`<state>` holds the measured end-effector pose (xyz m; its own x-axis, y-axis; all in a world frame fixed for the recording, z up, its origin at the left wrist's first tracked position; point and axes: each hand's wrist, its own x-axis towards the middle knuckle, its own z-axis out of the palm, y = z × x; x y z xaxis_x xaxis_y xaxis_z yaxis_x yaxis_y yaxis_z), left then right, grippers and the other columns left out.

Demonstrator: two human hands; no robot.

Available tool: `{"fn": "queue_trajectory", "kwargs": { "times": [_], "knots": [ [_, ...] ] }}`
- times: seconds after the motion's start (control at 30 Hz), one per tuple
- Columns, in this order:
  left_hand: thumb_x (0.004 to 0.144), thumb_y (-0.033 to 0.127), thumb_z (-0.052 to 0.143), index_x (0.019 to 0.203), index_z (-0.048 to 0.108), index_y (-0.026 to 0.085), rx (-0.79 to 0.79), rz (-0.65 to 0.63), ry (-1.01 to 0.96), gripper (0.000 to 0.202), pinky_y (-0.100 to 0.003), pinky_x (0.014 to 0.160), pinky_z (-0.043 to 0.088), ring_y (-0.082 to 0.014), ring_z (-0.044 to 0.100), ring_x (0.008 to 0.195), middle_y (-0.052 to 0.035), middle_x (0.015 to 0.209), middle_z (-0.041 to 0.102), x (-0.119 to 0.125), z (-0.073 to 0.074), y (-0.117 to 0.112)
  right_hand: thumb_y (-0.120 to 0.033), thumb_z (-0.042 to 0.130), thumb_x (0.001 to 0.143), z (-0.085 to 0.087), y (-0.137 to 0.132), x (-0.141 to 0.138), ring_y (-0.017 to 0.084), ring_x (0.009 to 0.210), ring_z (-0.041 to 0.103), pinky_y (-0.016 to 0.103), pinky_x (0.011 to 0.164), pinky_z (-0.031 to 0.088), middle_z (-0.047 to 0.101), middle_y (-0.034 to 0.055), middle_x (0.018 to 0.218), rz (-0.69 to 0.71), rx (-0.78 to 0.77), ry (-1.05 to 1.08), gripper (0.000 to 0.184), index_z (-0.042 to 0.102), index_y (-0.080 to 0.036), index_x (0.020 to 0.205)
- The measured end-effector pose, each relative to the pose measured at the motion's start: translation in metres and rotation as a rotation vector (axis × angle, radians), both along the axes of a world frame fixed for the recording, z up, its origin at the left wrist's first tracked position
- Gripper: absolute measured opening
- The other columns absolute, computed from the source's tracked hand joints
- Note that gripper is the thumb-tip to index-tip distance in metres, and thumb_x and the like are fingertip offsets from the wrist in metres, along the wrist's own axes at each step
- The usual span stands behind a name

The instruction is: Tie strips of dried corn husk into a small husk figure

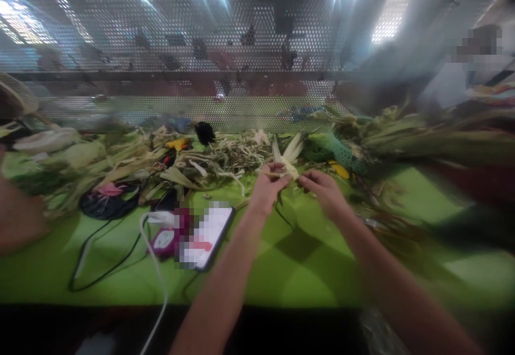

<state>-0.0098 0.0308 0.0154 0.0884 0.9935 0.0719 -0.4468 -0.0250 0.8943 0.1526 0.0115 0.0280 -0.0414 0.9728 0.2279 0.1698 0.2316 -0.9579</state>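
Pale corn husk (290, 154) pieces fan upward above the green table (298, 285), held between my two hands. My left hand (269, 186) is closed around the lower part of the husk. The fingertips of my right hand (322, 187) pinch at its lower right edge, where a small pale piece shows. Some dark strips dangle beneath the husk. Behind my hands lies a heap of dry shredded husk (237, 151). Exact fingertip contact is partly blurred.
A phone (219, 231) lies left of my forearm beside a purple power strip (164, 243) with a white cable. A black round item (108, 202) is farther left, near another person's arm (20, 210). A green basket (345, 154) stands right, before a perforated screen (161, 38).
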Motion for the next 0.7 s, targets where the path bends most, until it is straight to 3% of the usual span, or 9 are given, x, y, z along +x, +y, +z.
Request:
{"fn": "queue_trajectory", "kwargs": {
  "times": [0.1, 0.2, 0.4, 0.5, 0.6, 0.7],
  "knots": [
    [0.062, 0.02, 0.085, 0.109, 0.058, 0.018, -0.054, -0.117, -0.039, 0.054, -0.025, 0.079, 0.05, -0.0105, 0.064, 0.083, -0.0017, 0.097, 0.068, 0.001, 0.003, -0.004, -0.046, 0.072, 0.074, 0.0, 0.0, 0.0, 0.012, 0.06, 0.046, 0.025, 0.057, 0.039, 0.055, -0.0017, 0.063, -0.035, 0.008, 0.02, 0.03, 0.062, -0.018, 0.068],
    [0.064, 0.019, 0.084, 0.111, 0.061, 0.017, -0.161, -0.188, -0.154, 0.053, -0.024, 0.075, 0.051, -0.0091, 0.063, 0.074, -0.0018, 0.094, 0.069, 0.0, 0.007, -0.006, -0.045, 0.074, 0.072, -0.001, 0.0, 0.001, 0.012, 0.061, 0.047, 0.025, 0.058, 0.039, 0.057, -0.0013, 0.065, -0.08, 0.045, 0.045, 0.029, 0.064, -0.018, 0.071],
    [0.073, 0.021, 0.078, 0.091, 0.068, 0.013, -0.294, -0.095, -0.289, 0.022, -0.022, 0.066, 0.05, -0.0075, 0.059, 0.063, -0.001, 0.076, 0.067, 0.003, 0.014, -0.007, -0.045, 0.073, 0.073, 0.0, -0.001, 0.001, 0.012, 0.06, 0.047, 0.025, 0.055, 0.038, 0.059, -0.0003, 0.066, -0.066, 0.06, 0.029, 0.027, 0.067, -0.019, 0.072],
    [0.071, 0.02, 0.079, 0.086, 0.069, 0.012, -0.304, -0.125, -0.256, 0.02, -0.02, 0.058, 0.047, -0.0062, 0.055, 0.059, -0.0003, 0.072, 0.065, 0.004, 0.015, -0.009, -0.041, 0.072, 0.073, 0.0, -0.001, 0.002, 0.013, 0.062, 0.048, 0.025, 0.057, 0.038, 0.059, -0.0005, 0.065, -0.076, 0.078, 0.02, 0.023, 0.067, -0.019, 0.07],
    [0.071, 0.029, 0.08, 0.078, 0.068, 0.011, -0.307, -0.198, -0.186, 0.023, -0.02, 0.053, 0.044, -0.0058, 0.051, 0.054, 0.0001, 0.066, 0.061, 0.003, 0.015, -0.011, -0.039, 0.071, 0.073, 0.0, 0.0, 0.004, 0.013, 0.063, 0.048, 0.026, 0.058, 0.038, 0.058, -0.0008, 0.066, -0.083, 0.089, -0.004, 0.02, 0.067, -0.019, 0.071],
    [0.069, 0.034, 0.081, 0.072, 0.067, 0.011, -0.278, -0.193, -0.149, 0.027, -0.021, 0.052, 0.041, -0.0051, 0.047, 0.053, 0.0, 0.064, 0.059, 0.002, 0.013, -0.011, -0.037, 0.069, 0.073, -0.002, 0.003, 0.007, 0.013, 0.06, 0.046, 0.026, 0.058, 0.036, 0.057, -0.0015, 0.063, -0.107, 0.066, -0.026, 0.019, 0.066, -0.019, 0.069]
  ]
}}
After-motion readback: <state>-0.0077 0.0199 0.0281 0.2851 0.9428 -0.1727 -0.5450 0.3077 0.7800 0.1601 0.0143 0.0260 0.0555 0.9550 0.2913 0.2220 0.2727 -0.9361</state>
